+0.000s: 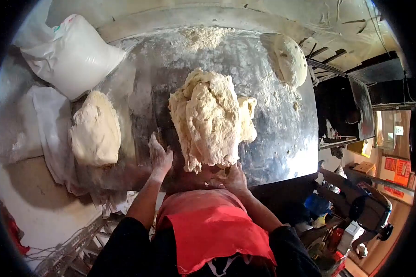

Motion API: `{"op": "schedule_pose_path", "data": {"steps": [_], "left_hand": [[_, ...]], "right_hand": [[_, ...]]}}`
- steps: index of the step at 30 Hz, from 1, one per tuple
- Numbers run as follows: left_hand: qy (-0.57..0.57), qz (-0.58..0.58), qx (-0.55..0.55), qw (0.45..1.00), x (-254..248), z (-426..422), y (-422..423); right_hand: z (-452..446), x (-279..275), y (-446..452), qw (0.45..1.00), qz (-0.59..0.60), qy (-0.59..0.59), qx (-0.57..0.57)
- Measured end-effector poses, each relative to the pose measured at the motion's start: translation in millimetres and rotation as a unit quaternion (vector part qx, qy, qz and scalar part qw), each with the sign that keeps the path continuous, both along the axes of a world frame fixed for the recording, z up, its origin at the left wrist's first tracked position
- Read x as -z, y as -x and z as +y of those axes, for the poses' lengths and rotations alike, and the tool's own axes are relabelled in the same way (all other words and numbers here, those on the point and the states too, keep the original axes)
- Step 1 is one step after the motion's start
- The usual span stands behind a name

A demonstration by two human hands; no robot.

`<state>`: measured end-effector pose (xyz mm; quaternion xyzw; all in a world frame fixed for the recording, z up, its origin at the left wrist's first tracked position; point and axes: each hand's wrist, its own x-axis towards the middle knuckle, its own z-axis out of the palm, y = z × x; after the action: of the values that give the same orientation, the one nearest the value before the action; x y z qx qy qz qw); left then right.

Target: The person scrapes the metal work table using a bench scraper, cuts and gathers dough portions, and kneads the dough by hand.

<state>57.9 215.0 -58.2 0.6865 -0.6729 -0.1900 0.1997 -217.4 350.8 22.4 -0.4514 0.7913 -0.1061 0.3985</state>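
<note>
Two bare, flour-dusted hands of mine were at the near side of a large, craggy, cream-coloured mound of dough (210,122), which sat in the middle of a grey, flour-smeared metal tabletop (282,143) and served as my landmark. Nearest to me, below the mound, hung my bright red cloth apron (219,231), with my black sleeves (120,249) on either side of it. My left hand (160,157) was open, just left of the mound's near edge and apart from it, the fingers pointing away from me and the thumb turned toward the dough. My right hand (235,179) was at the near right edge of the mound, its fingers partly hidden; I could not tell whether they gripped any dough.

Against the mound's right side bulged a smaller, rough, pale lobe of dough (248,119). Well to the left of the mound lay a smoother, elongated, cream-coloured lump of dough (96,131), and farther left than that, a crumpled white sheet (53,129). Beyond the mound on the left leaned a bulging white sack (78,55); beyond it on the right sat a rounded, pale, smooth mass (292,62). Straight beyond the mound, near the tabletop's far edge, was a heap of loose, off-white flour (203,38). Far to the mound's right, past the tabletop, another person in dark clothing (372,207) was bending forward.
</note>
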Motion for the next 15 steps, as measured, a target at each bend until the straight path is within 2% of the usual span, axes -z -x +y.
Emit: {"op": "schedule_pose_path", "data": {"steps": [2, 4, 6, 7, 8, 10, 11, 12, 14, 15], "left_hand": [[-0.039, -0.038, 0.031, 0.998, -17, -13, 1], [0.022, -0.117, 0.035, 0.992, 51, -18, -20], [-0.038, -0.066, 0.061, 0.995, 32, -35, -25], [-0.055, 0.049, 0.063, 0.995, 56, -29, -45], [-0.112, 0.156, 0.022, 0.981, 35, -28, -47], [-0.238, 0.464, -0.101, 0.847, -21, -18, -49], [-0.265, 0.549, -0.144, 0.780, -42, -8, -50], [-0.234, 0.568, -0.129, 0.778, -47, 6, -52], [-0.171, 0.329, -0.136, 0.919, -50, 30, -58], [-0.183, 0.436, -0.151, 0.868, -60, 41, -58]], "right_hand": [[2, 13, -8, 1.000, 0.010, 0.023, -0.009], [6, 20, -12, 0.999, 0.001, 0.037, -0.028], [16, 25, 13, 0.974, -0.210, 0.046, 0.073], [20, 28, 27, 0.942, -0.306, 0.030, 0.132], [23, 31, 43, 0.900, -0.386, -0.026, 0.202], [14, -19, 50, 0.847, -0.437, 0.017, 0.303], [10, -27, 57, 0.835, -0.446, 0.078, 0.313], [6, -38, 61, 0.818, -0.454, 0.139, 0.326], [-20, -64, 67, 0.826, -0.437, 0.249, 0.254], [-42, -87, 54, 0.847, -0.344, 0.269, 0.304]]}}
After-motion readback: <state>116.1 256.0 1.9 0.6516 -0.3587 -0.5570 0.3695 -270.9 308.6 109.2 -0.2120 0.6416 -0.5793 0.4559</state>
